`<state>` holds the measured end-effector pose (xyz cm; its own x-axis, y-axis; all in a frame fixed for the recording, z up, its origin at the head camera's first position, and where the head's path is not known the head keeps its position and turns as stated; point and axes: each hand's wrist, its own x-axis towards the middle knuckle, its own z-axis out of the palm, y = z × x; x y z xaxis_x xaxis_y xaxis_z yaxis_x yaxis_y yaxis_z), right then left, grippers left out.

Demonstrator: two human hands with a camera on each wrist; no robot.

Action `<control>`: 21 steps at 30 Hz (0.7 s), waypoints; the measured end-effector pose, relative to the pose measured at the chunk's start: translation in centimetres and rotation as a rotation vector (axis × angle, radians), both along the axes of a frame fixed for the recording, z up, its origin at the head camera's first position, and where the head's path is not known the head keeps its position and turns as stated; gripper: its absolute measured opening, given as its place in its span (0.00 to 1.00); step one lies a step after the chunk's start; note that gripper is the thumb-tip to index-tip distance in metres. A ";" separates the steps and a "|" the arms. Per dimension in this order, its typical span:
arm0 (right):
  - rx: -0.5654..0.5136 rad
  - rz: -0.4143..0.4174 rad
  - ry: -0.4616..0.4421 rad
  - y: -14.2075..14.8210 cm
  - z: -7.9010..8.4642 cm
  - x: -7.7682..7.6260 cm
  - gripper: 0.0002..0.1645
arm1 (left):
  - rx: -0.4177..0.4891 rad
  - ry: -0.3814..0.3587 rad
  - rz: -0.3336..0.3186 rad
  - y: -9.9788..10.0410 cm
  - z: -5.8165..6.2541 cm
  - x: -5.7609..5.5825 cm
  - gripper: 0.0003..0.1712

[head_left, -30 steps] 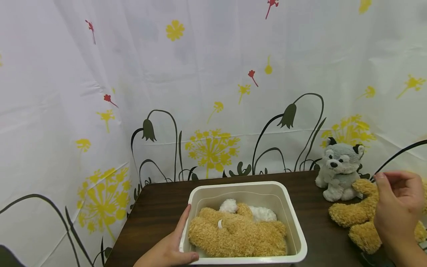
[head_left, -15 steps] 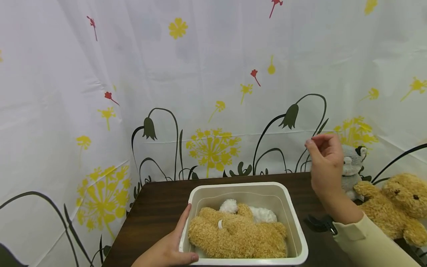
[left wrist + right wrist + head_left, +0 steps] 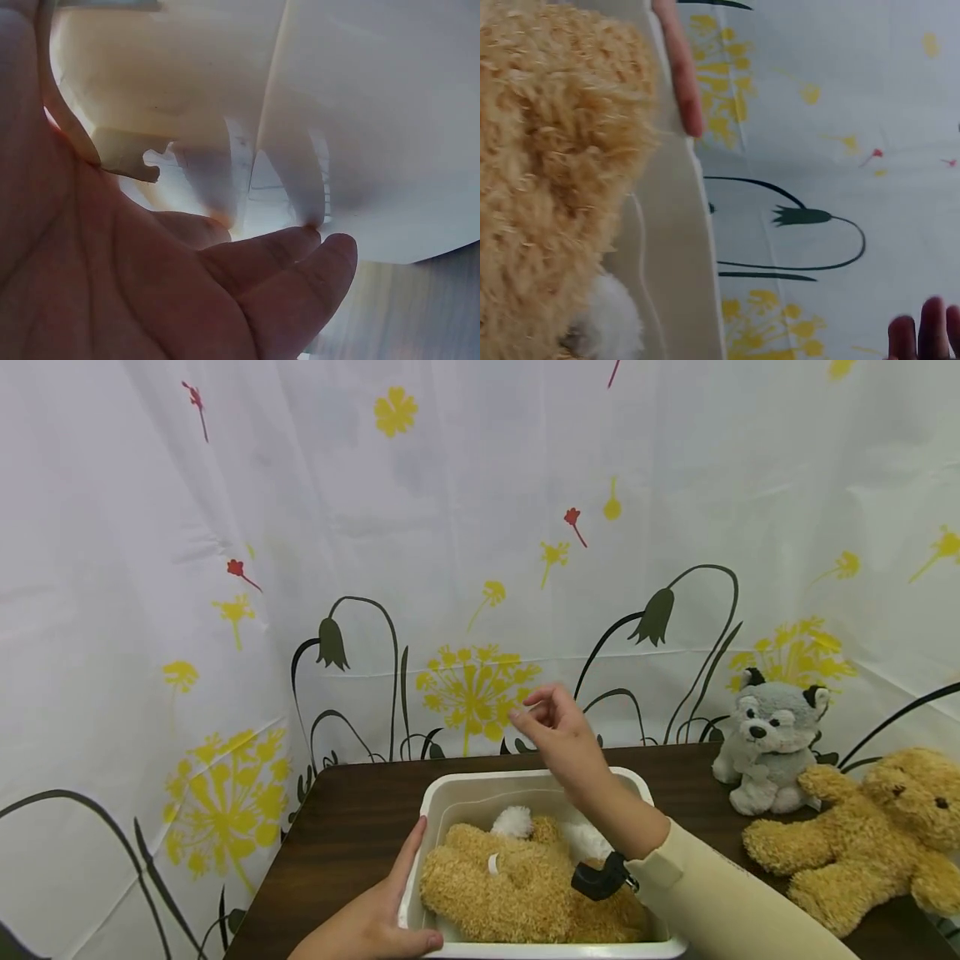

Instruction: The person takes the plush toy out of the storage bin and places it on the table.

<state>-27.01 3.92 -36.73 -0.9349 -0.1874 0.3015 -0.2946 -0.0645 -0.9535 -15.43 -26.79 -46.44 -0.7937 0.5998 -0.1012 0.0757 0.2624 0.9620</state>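
A white plastic bin (image 3: pixel 442 810) stands on the dark table, holding a curly tan plush toy (image 3: pixel 510 893) with a small white tag. A fluffy white bit (image 3: pixel 513 822) shows behind it. My left hand (image 3: pixel 375 910) grips the bin's front left corner, thumb over the rim; in the left wrist view its fingers (image 3: pixel 289 281) touch the outer wall. Above the bin's back rim hangs my right hand (image 3: pixel 564 739), fingers loosely bent and holding nothing. Its forearm and a black wrist device (image 3: pixel 600 878) cover part of the bin.
On the table's right side sit a grey husky plush (image 3: pixel 772 743) and a tan teddy bear (image 3: pixel 870 843), close together. A white curtain (image 3: pixel 480 527) printed with flowers hangs behind the dark brown table (image 3: pixel 330 843).
My right hand has moved left from beside the tan teddy bear to above the bin, and the husky is uncovered again. My left hand stays at the bin's corner.
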 end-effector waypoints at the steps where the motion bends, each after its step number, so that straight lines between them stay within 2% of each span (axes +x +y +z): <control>1: 0.055 0.062 -0.019 -0.4 -0.3 0.2 0.23 | -0.009 0.005 0.003 0.0 0.0 0.0 0.72; 4: 0.226 0.238 -0.046 -1.4 -1.3 0.6 0.26 | -0.032 0.029 0.000 0.1 0.1 0.0 0.72; 7: 0.359 0.361 -0.065 -1.7 -2.3 0.7 0.27 | -0.015 0.031 -0.013 0.1 0.0 0.0 0.72; 11: 0.521 0.453 -0.047 -1.8 -3.3 0.6 0.24 | 0.025 0.028 -0.026 0.2 0.2 -0.1 0.72; 15: 0.770 0.583 0.021 -1.5 -4.2 0.5 0.25 | 0.026 -0.004 -0.024 0.3 0.3 0.2 0.72; 18: 0.952 0.655 0.069 -1.2 -4.8 0.8 0.29 | -0.003 0.021 -0.013 0.4 0.3 0.3 0.72; 21: 1.050 0.670 0.063 -1.2 -4.9 1.2 0.37 | -0.028 0.072 0.003 0.6 0.4 0.3 0.73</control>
